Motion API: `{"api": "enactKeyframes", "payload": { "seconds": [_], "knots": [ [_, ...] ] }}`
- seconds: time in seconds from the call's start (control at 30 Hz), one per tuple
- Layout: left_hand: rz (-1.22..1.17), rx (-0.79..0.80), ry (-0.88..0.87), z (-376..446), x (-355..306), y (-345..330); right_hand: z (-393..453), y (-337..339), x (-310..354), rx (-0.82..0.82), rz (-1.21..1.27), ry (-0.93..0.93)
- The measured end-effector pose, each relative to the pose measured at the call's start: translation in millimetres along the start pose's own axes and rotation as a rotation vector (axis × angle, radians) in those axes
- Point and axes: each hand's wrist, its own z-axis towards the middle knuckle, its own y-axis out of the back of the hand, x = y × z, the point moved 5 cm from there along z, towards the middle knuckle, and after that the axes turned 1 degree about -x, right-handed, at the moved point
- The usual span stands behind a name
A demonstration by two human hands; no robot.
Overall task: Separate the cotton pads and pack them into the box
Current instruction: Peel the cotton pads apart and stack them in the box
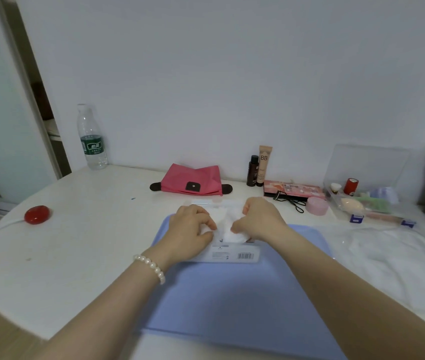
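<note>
Fingers (210,224) of both hands curl in, seemingly pinching white cotton pads (234,233) atop their packet (232,254)

Soft, even indoor light, bluish cast; source unseen. Shadows faint. No strong glare. Wide-angle bending at edges: wall (206,61) and table (63,255) rim curve. Overall slightly soft; right edge blurred.

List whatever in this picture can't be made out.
- Cotton pads: head view; left hand and right hand cover most, count unclear.
- Packet print: too small.
- Clear box contents: blurred near the edge.
- Both elbows: cut off by the bottom edge.
</note>
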Motion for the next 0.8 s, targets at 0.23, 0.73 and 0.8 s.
{"api": "enactKeyframes", "payload": {
  "seconds": [0.23,0.73,0.8],
  "knots": [
    [-0.005,0.000,0.000,0,2,-2,-9,-8,18,0.030,-0.474,-0.016],
    [-0.157,-0.140,0.026,-10,2,6,0,-30,24,0.250,-0.298,-0.064],
    [-0.104,-0.052,0.044,-11,1,0,-4,-30,27,0.295,-0.334,-0.035]
  ]
}}
